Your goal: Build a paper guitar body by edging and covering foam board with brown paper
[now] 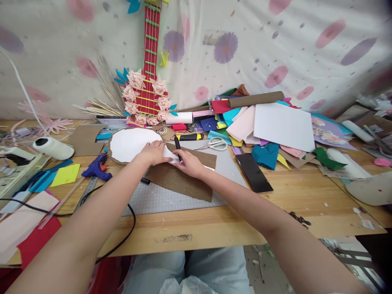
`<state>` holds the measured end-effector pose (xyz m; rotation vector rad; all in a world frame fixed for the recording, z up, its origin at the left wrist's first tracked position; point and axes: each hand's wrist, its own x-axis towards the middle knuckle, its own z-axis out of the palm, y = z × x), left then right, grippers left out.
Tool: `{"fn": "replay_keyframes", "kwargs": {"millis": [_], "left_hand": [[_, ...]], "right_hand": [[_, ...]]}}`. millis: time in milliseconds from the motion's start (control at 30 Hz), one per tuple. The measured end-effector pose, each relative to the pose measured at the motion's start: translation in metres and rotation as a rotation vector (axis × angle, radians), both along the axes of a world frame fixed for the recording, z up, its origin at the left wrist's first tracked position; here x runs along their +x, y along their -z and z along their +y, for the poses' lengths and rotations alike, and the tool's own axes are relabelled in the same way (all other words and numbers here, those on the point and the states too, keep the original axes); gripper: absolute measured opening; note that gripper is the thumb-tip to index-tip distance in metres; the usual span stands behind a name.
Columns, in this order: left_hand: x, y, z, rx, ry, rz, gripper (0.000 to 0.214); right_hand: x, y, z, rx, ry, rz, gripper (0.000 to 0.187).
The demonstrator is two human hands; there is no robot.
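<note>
White paper shape (130, 143) on brown sheet (183, 177) — black marker (178, 148), grey gridded mat (171, 198)

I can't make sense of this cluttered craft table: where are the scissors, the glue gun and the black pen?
scissors (208, 145): head view, where the blades meet the handles.
glue gun (97, 166): head view, on its blue body.
black pen (177, 144): head view, on the upper barrel.

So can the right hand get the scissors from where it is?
Probably yes. The scissors lie on the grey mat just beyond the right hand, with nothing standing between them. But that hand is holding a black marker, so it might need to put it down first.
</note>
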<state>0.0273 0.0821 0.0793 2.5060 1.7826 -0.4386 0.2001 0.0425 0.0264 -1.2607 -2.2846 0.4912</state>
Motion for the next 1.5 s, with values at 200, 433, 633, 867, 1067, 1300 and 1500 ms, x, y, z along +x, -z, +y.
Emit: {"fn": "replay_keyframes", "kwargs": {"millis": [200,433,633,867,1067,1300,1500], "left_hand": [[0.000,0.001,-0.002,0.014,-0.006,0.000,0.081],[0.001,-0.001,-0.003,0.002,-0.012,-0.003,0.084],[0.003,-0.006,0.000,-0.032,-0.012,0.017,0.083],[0.009,-0.015,0.002,-0.084,-0.024,0.048,0.081],[0.010,-0.015,0.003,-0.074,-0.029,0.050,0.078],[0.008,-0.013,0.001,-0.078,-0.027,0.051,0.082],[0.007,-0.011,0.004,-0.078,-0.036,0.053,0.083]], "right_hand": [[-0.002,-0.004,0.002,-0.049,0.020,0.004,0.034],[0.002,-0.010,0.017,-0.072,0.112,0.135,0.035],[-0.003,-0.018,0.031,0.055,0.136,0.131,0.035],[-0.016,-0.022,0.044,0.042,0.207,0.075,0.034],[-0.023,-0.027,0.048,0.048,0.193,0.022,0.033],[-0.008,-0.011,0.058,0.007,0.271,-0.102,0.031],[-0.001,0.001,0.066,0.001,0.242,-0.240,0.029]]}}
